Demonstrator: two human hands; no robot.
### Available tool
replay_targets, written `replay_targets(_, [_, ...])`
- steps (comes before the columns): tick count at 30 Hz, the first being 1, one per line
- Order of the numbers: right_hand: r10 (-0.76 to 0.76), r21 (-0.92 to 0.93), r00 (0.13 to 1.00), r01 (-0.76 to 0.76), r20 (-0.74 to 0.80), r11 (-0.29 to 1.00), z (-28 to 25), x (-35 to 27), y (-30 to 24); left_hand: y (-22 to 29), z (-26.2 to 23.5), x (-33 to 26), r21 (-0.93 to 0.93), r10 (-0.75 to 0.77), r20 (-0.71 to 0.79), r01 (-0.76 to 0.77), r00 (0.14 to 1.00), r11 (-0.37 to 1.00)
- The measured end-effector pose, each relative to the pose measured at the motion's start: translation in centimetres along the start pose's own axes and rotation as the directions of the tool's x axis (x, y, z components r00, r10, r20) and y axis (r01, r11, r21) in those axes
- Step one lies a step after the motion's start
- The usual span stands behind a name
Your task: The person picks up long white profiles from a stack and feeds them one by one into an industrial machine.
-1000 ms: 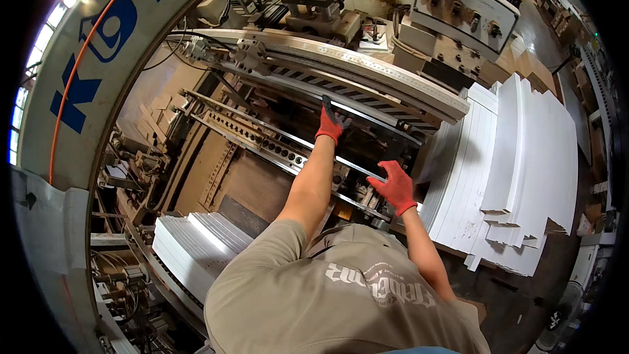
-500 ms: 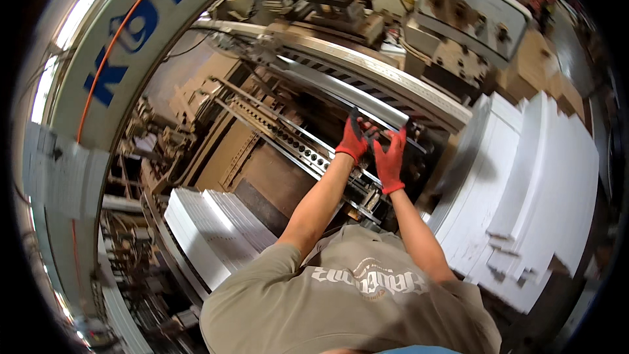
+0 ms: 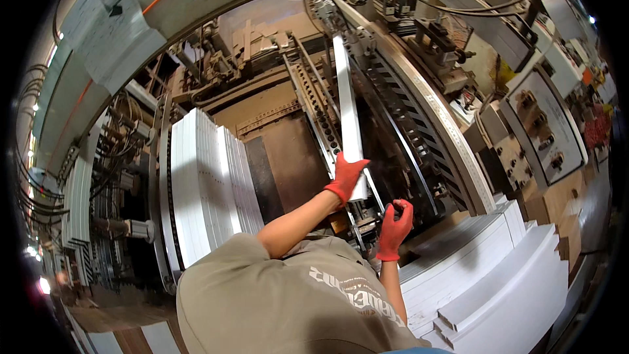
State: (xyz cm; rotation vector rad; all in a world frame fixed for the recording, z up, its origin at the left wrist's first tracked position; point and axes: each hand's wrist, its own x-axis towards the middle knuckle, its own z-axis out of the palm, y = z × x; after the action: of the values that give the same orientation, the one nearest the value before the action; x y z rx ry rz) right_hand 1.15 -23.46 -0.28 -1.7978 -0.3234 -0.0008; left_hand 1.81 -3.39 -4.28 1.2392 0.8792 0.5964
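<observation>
A long narrow white board (image 3: 347, 98) lies lengthwise in the machine, running away from me between the perforated metal rails (image 3: 313, 101). My left hand (image 3: 346, 178), in a red glove, is closed around the board's near end. My right hand (image 3: 394, 226), also red-gloved, sits lower and to the right, apart from the board. Its fingers are curled beside a dark metal fitting at the machine's front edge. Whether it grips anything is unclear. My grey shirt fills the lower middle of the view.
A stack of white boards (image 3: 196, 190) stands on edge at my left. More white boards lie stacked flat (image 3: 498, 275) at my right. A grey control panel (image 3: 544, 131) with knobs is at far right. A grey curved machine housing (image 3: 164, 6) arches overhead.
Half a second ago both hands were close together on the rail inside the machine. Now the left hand holds the white board's end, the right hand has dropped lower, and my view has swung.
</observation>
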Motion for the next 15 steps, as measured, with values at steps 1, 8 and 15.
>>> replay_targets(1, [-0.105, -0.142, 0.994, 0.11, 0.044, 0.984, 0.2, 0.4, 0.3, 1.1, -2.9, -0.6, 0.011, 0.049, 0.065, -0.049, 0.997, 0.999])
replay_targets(8, [0.082, -0.476, 0.885, 0.167, 0.458, 0.863, 2.5, 1.8, 2.0, 4.7, -18.2, -6.5, 0.385, 0.182, -0.064, -0.144, 0.981, 0.911])
replay_targets(15, [0.098, -0.515, 0.856, 0.21, 0.507, 0.831, 3.8, 1.9, 2.1, 0.7, -30.0, -9.8, 0.609, 0.253, -0.358, 0.019, 0.899, 0.793])
